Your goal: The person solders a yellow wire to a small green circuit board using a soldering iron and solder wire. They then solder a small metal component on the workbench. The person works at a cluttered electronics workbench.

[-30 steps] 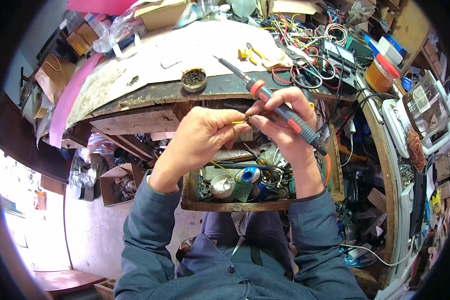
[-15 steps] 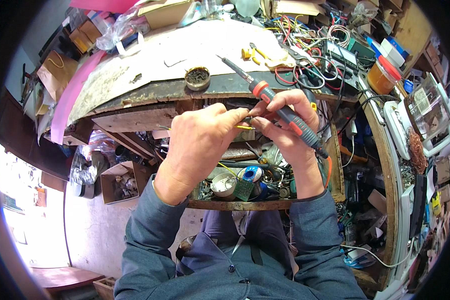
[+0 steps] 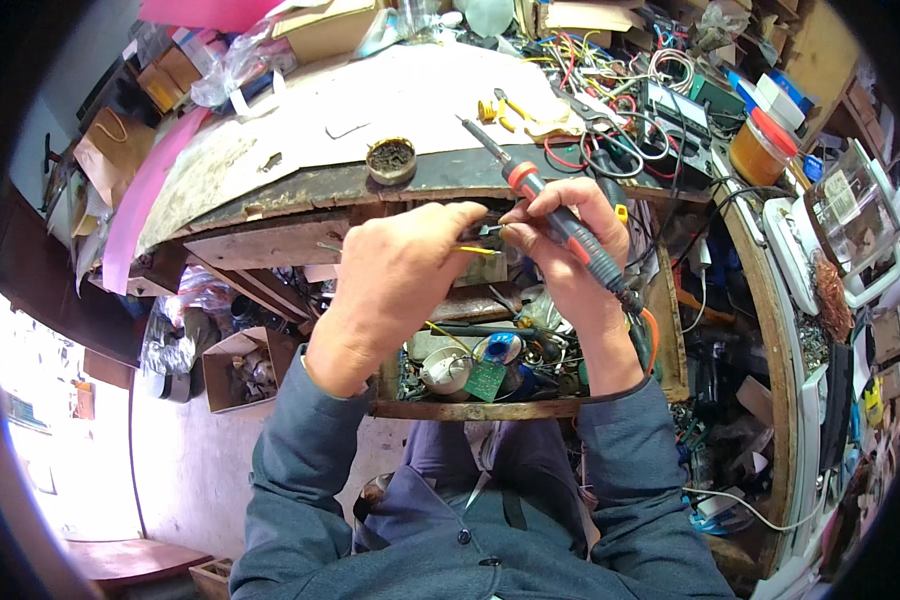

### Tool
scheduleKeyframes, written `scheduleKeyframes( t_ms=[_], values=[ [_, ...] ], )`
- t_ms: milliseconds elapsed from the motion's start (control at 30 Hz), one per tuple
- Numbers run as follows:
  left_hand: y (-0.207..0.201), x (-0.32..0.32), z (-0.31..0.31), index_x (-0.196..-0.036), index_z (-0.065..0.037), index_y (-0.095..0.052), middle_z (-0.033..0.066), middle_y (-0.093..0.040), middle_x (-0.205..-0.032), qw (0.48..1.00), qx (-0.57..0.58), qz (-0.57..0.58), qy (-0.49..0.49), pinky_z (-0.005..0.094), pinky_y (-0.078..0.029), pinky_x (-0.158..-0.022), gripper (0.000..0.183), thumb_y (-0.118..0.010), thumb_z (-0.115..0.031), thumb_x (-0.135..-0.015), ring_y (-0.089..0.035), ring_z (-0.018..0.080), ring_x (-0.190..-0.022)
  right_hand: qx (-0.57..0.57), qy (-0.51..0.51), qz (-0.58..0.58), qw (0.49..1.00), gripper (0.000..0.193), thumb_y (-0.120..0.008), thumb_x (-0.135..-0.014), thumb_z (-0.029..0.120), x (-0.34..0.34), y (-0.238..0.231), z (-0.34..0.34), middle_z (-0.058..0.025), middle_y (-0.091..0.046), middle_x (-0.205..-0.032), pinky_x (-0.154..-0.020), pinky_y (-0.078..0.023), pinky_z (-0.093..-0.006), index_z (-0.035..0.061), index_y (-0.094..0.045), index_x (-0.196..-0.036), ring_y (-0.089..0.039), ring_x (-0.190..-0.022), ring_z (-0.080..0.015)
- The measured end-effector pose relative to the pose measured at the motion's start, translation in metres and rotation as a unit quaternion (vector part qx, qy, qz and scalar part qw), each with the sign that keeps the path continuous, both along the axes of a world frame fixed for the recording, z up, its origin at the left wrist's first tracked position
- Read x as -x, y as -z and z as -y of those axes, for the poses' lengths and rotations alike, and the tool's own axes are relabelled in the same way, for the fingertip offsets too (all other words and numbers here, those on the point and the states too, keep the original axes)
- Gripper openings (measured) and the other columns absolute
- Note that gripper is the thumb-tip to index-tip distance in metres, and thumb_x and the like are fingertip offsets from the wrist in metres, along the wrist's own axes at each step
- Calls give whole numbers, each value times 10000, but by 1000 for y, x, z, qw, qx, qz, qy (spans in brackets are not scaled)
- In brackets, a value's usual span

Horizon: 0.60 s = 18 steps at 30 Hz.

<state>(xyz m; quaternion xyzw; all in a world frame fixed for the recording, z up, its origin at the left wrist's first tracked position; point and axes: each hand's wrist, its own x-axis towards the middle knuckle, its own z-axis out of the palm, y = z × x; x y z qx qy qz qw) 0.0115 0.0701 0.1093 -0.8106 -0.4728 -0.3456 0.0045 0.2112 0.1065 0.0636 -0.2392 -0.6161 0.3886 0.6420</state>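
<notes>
My left hand [image 3: 395,270] is closed in a pinch on a yellow wire [image 3: 481,250], whose bare end sticks out past the fingers. A soldering iron [image 3: 523,180] with a red and grey handle lies slantwise in my right hand [image 3: 565,285], tip pointing up and left, above the bench edge. My right thumb and forefinger also pinch a small, thin piece that is too small to name, close to the left fingertips. Beneath both hands is an open drawer [image 3: 480,410] of loose parts, among them a green circuit board [image 3: 486,380] and a white round part [image 3: 446,370].
On the bench stands a small round tin [image 3: 391,160] of dark material, with yellow-handled pliers [image 3: 511,110] farther back. Tangled wires and test leads [image 3: 620,105] crowd the back right. A red-lidded jar [image 3: 763,147] stands at the right. An open cardboard box [image 3: 245,370] sits lower left.
My fingertips have drawn slightly apart, and a small piece shows between them. The soldering iron's tip has shifted a little right and down.
</notes>
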Motion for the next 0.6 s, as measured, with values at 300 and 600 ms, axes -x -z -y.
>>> scheduleKeyframes(
  t_ms=[300, 600],
  values=[
    [10, 8, -28, -1124, -51, -814, 128, -790, -979, 995, -43, 80, 50, 344, -605, -750, 248, -794, -18, -879, -779, 275, -851, -6, 55, -16, 998, 316, -799, -884, -123, 3, 1, -8, -31, -752, -980, -814, -601, -257, 66, -650, -1088, -729, -907, -95],
    [29, 3, -77, -1120, -106, -825, 100, -788, -1014, 997, -69, 34, -28, 379, -594, -774, 212, -793, -100, -911, -767, 307, -896, -34, 147, -43, 988, 211, -772, -970, -12, -5, -5, -8, -50, -768, -1052, -773, -553, -224, 69, -659, -1130, -672, -855, -58]
  ],
)
